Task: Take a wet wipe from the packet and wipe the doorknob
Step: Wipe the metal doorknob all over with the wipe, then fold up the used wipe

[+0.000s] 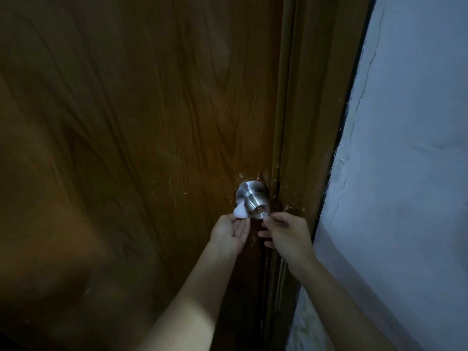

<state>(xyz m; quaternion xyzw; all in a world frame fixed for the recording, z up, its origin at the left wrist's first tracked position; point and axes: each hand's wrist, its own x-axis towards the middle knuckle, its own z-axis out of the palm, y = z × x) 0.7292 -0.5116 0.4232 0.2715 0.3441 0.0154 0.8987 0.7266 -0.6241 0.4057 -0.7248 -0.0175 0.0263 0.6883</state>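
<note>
Head view: left hand point(229, 234) and right hand point(285, 235) each pinch the white wet wipe point(239, 213), looped under the round steel doorknob point(254, 202) from 8 to 4 o'clock

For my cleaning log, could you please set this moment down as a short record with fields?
setting: brown wooden door, pale wall on the right
doorknob: silver doorknob, keyhole in its face
wipe: white wet wipe slung under the knob
left hand: left hand pinches the wipe's left end
right hand: right hand pinches the right end
packet: not in view
stage: wiping under way
</note>
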